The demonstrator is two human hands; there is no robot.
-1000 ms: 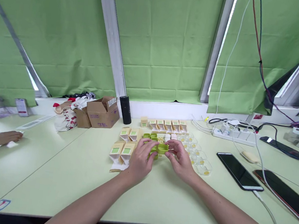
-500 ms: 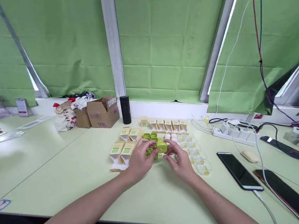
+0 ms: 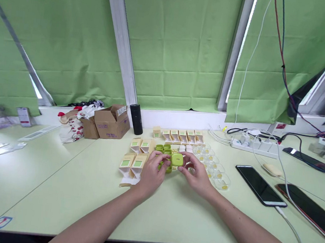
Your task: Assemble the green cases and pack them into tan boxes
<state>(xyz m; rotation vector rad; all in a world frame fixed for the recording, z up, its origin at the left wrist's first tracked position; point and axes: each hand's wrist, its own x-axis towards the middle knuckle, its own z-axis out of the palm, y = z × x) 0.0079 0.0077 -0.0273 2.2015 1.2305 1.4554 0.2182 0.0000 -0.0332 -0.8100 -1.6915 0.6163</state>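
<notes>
Both forearms reach in from the near edge, the left slanting up and rightward, the right slanting up and leftward, and here they converge over the middle of the surface (image 3: 187, 220). Between them sits the star of the moment, a small green case (image 3: 177, 159), held up in front of the other green pieces (image 3: 164, 148), its broad rounded face turned toward the camera. The left hand (image 3: 153, 171) is clamped on its left side, back of the hand uppermost, fingers bent inward, thumb tucked below the index finger. Across from it, the right hand (image 3: 196, 174) grips the right edge, index finger up high, thumb down by the lower corner, the remaining fingers curled behind. Wrists are nearly straight, and the hands face each other, close together yet apart, with the case bridging the gap.

Just left of the left hand, open cartons (image 3: 132, 164) with green labels stand in pairs. Clear shells (image 3: 221, 182) crowd the right hand's far side, yellow spots showing in them. Further right, well apart from the action, a phone (image 3: 261, 186) lies face up with a white cable plugged in.
</notes>
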